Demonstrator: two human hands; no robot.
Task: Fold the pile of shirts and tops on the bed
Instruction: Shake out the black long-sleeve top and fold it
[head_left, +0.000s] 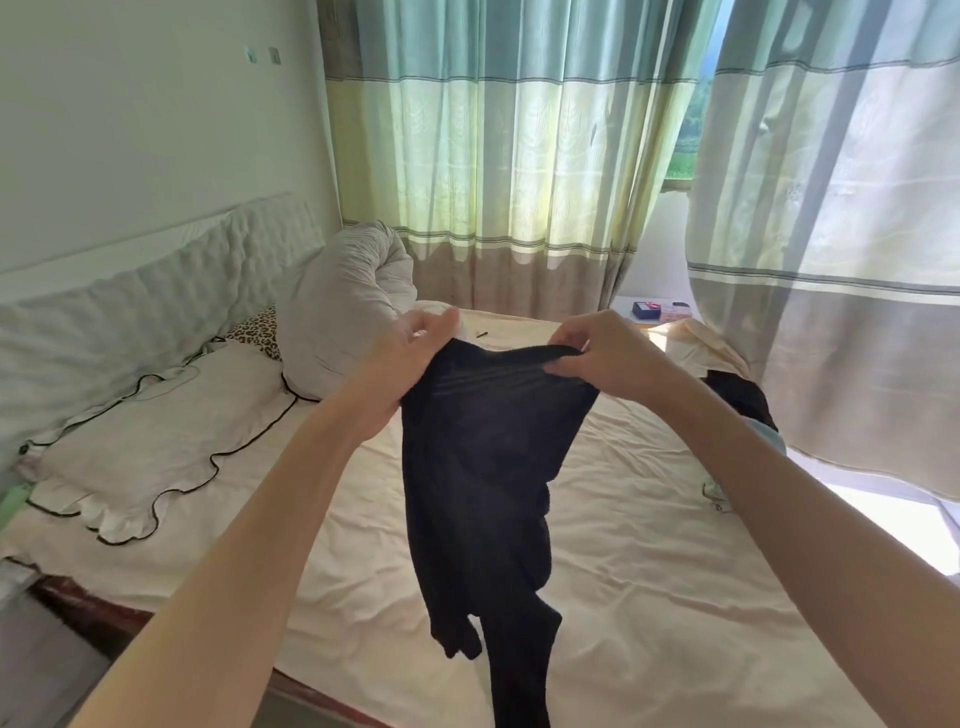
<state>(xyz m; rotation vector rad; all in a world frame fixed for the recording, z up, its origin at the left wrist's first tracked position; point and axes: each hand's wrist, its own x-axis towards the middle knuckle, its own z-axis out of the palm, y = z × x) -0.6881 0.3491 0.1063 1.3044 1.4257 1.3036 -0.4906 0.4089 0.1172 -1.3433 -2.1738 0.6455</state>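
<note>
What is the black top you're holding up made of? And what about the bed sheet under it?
The black top looks like a soft, thin knit: it hangs limp from both hands and has faint woven stripes near its upper edge. The cream bed sheet looks like smooth woven cloth, maybe cotton, with a slight sheen and many small creases.

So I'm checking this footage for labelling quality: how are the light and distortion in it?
Head view: strong backlight through the curtains, with a blown-out sun patch at the right edge of the bed; the black garment reads nearly featureless, only faint stripes near its top; wide-angle stretch bends the forearms and the frame edges; the left hand and right hand look fairly sharp.
</note>
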